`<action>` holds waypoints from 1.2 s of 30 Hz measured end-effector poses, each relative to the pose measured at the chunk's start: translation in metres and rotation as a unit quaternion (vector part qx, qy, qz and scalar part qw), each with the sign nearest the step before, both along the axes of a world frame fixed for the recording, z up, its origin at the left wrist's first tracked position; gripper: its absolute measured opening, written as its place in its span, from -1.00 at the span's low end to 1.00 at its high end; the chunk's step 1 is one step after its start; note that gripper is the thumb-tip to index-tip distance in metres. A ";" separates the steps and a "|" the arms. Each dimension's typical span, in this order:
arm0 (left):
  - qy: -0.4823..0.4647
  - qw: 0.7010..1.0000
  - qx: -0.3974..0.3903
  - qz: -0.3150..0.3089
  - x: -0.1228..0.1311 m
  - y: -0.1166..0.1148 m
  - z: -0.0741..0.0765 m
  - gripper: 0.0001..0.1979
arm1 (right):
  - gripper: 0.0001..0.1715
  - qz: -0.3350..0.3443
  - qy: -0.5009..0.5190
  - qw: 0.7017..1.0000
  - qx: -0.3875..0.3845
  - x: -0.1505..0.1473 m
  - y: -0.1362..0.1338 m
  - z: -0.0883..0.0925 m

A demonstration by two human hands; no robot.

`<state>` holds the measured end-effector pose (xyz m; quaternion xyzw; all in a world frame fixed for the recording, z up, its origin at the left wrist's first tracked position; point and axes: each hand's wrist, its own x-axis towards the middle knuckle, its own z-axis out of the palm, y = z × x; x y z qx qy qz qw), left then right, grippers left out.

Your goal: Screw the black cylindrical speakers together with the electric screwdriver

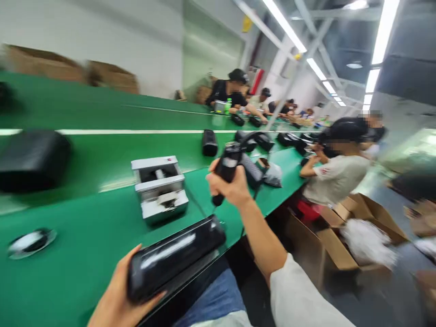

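My left hand (117,290) is wrapped round the near end of a long, glossy black casing (177,254), which lies tilted along the front edge of the green bench. In my right hand (235,186) is a black electric screwdriver (229,161), gripped with its tip pointing down. That tip hovers close above the casing's far end; whether they touch I cannot tell. Just beyond the casing stands a light grey box-shaped machine (160,188), which looks like a screw feeder. To the left, a small round part (31,243), blurred, rests on the bench.
Several black casings sit along the green belt (102,150), one large casing (34,159) at left. A plastic bag (273,175) lies past my right hand. Co-workers (340,168) sit further along. An open carton (335,250) with white wrapping stands on the floor at right.
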<state>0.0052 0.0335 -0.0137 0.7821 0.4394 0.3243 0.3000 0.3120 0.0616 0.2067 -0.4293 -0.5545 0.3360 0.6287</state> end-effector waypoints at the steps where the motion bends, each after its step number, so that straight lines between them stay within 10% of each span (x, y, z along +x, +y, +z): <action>1: 0.000 1.000 -0.012 0.008 -0.008 -0.010 -0.002 -0.04 | -0.60 0.010 0.007 1.000 0.021 -0.001 0.000 0.006; 8: -0.031 0.998 -0.061 -0.011 -0.010 -0.023 0.010 0.08 | -0.75 -0.018 0.085 0.970 0.229 -0.049 0.022 0.042; 24: -0.049 0.996 -0.073 -0.029 -0.009 -0.025 0.010 0.14 | -0.75 -0.046 0.055 0.990 0.118 -0.103 0.077 0.008; 36: -0.073 0.996 -0.023 -0.049 -0.006 -0.023 0.008 0.32 | -0.76 0.050 0.058 0.990 0.117 -0.119 -0.060 0.069</action>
